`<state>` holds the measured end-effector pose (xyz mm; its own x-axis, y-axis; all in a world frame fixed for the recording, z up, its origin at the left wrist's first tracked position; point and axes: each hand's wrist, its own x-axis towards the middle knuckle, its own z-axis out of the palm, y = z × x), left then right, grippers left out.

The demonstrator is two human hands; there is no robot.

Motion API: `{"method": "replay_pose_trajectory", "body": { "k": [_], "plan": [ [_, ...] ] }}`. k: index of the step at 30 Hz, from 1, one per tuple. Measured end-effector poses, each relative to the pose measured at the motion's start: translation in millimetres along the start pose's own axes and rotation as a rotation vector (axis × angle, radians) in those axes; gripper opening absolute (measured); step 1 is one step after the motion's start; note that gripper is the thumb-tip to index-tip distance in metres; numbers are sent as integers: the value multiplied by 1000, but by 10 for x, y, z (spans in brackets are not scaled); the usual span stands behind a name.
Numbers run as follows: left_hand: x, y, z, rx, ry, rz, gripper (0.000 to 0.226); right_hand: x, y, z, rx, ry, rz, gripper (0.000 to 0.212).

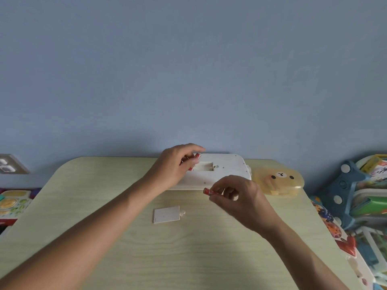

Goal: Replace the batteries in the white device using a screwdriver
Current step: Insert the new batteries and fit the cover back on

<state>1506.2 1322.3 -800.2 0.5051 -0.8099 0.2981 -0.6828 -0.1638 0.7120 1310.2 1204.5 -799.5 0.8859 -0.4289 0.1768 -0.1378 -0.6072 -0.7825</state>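
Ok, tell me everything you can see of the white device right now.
The white device is a flat, elongated plastic body with rounded corners, lying back-side up at the table's far edge. Its rectangular battery compartment is open and looks mostly empty; small screw holes dot the back. The left hand rests over its left end, holding a red battery at the compartment. Its cover lies apart on the table.

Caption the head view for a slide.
Each hand, left and right, holds a red battery over the white device; cover lies on table.
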Motion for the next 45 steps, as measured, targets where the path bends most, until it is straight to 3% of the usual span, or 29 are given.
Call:
{"method": "replay_pose_trajectory", "body": {
  "k": [7,14,23,28,34,45],
  "plan": [
    [193,-75,122,54,-18,-63,14,96,88,-25,76,19,68,6],
    [220,-61,212,211,-143,113,14,187,188,-26,80,73,97,6],
    [197,-79,158,197,-176,137,25,509,214,-37,45,187,142,6],
    [180,-190,-4,63,-177,46,39,616,257,-28,111,200,186,11],
    [262,-333,-12,3,-158,-7,13,656,310,-9,127,195,204,10],
    [432,-123,97,143,-222,-180,8,705,258,-9,106,173,222,10]
  ]
}}
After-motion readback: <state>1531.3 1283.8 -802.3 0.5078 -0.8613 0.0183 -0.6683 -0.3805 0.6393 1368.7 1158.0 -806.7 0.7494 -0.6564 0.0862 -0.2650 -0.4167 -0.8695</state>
